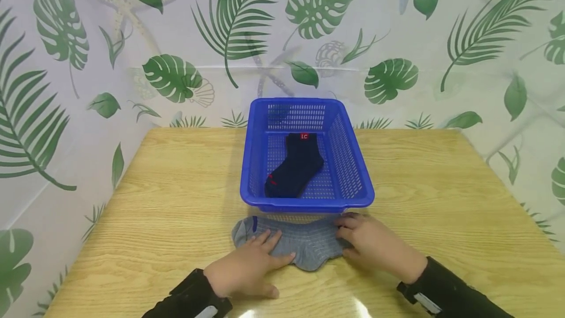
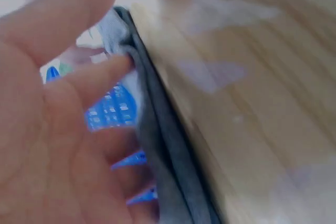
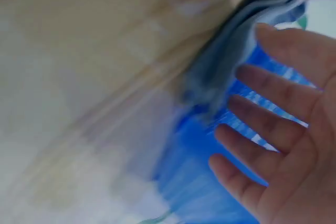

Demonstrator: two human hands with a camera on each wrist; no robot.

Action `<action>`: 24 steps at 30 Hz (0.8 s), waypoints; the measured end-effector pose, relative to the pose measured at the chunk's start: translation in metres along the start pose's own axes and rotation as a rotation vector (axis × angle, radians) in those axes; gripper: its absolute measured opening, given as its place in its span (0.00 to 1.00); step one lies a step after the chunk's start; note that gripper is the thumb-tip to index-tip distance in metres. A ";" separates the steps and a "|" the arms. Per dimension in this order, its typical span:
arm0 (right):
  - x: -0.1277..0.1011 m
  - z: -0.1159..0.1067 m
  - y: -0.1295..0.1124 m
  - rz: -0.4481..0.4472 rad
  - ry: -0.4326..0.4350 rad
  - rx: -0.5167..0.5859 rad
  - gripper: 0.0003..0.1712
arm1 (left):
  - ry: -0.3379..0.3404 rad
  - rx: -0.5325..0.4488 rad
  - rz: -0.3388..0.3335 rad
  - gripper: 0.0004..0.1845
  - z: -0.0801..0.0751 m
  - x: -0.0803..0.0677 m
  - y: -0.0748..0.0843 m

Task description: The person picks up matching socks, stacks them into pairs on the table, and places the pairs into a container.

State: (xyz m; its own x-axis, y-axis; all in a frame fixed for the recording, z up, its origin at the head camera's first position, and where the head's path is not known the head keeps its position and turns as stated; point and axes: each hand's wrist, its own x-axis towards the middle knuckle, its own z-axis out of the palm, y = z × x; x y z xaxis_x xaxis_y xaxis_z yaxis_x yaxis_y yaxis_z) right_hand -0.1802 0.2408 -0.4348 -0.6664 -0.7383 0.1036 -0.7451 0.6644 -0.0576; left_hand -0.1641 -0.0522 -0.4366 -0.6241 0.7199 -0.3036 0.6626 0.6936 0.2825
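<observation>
A pair of grey socks (image 1: 304,239), one laid over the other, lies flat on the table in front of the basket, toe end to the left with a dark blue mark. My left hand (image 1: 251,269) rests on the toe half, fingers spread and fingertips on the fabric. At the cuff end, my right hand (image 1: 368,242) touches the socks with its fingertips. In the left wrist view the stacked sock edges (image 2: 157,124) run past my fingertips. The right wrist view shows my straight fingers (image 3: 273,87) beside the layered cuff (image 3: 226,51).
A blue perforated plastic basket (image 1: 308,202) stands just behind the grey socks. Inside it lies a pair of black socks (image 1: 297,168) with red marks. The wood-grain table (image 1: 190,175) meets a leaf-patterned covering (image 1: 282,38) at the back and sides.
</observation>
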 end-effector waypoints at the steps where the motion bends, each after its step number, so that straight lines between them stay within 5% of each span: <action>1: 0.001 -0.001 -0.006 -0.016 -0.013 -0.001 0.21 | 0.003 -0.006 -0.005 0.41 0.000 0.001 0.001; 7: 0.004 -0.004 -0.043 -0.064 -0.263 0.169 0.42 | -0.039 -0.026 -0.024 0.50 0.003 0.004 0.008; 10: 0.002 -0.001 -0.048 -0.074 -0.361 0.171 0.49 | -0.075 -0.031 -0.020 0.51 0.002 0.002 0.007; 19: -0.014 0.008 -0.038 -0.150 -0.372 0.097 0.52 | -0.171 -0.062 -0.010 0.48 -0.007 -0.005 -0.006; 24: -0.018 0.007 -0.038 -0.137 -0.380 0.118 0.49 | -0.166 -0.124 0.004 0.45 -0.012 -0.005 -0.010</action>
State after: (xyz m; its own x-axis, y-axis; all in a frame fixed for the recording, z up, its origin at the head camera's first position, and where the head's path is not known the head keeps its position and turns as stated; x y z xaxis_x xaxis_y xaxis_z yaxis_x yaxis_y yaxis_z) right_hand -0.1404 0.2280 -0.4411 -0.5068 -0.8238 -0.2539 -0.8108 0.5556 -0.1843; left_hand -0.1724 -0.0625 -0.4275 -0.5375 0.7160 -0.4454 0.6026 0.6956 0.3912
